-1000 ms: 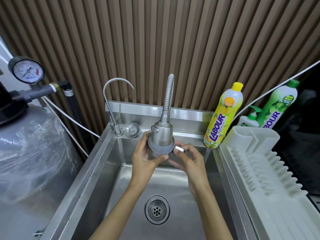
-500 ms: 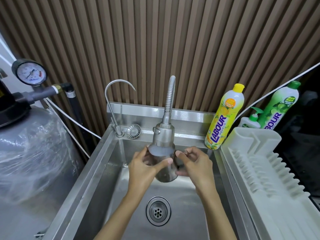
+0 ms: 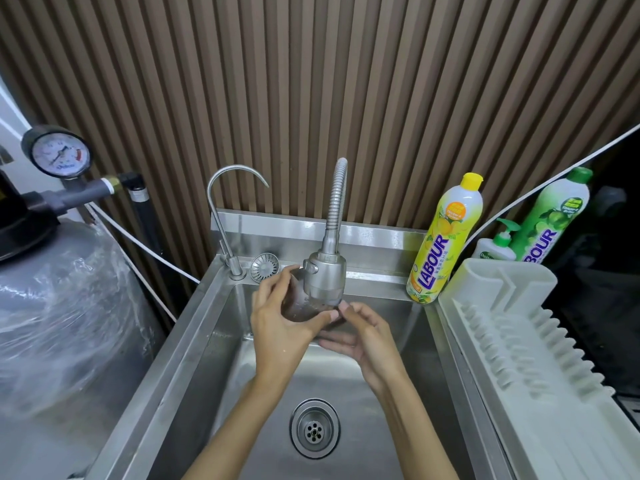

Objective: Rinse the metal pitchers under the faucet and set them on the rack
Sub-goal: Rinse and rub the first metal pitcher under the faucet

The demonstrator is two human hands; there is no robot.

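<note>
A small metal pitcher is held over the steel sink, tucked just under and behind the spray head of the flexible faucet. My left hand wraps around the pitcher's left side and front. My right hand touches its right side and underside with the fingertips. Most of the pitcher is hidden by the faucet head and my fingers. I cannot tell whether water is running. The white plastic dish rack stands to the right of the sink with nothing on it.
A thin gooseneck tap and a loose drain strainer sit at the sink's back left. Yellow and green LABOUR soap bottles and a pump bottle stand behind the rack. A wrapped grey tank with a pressure gauge fills the left.
Both hands have kept the pitcher under the faucet head while turning it. It dropped lower half a second ago and now sits higher and further left, behind the head.
</note>
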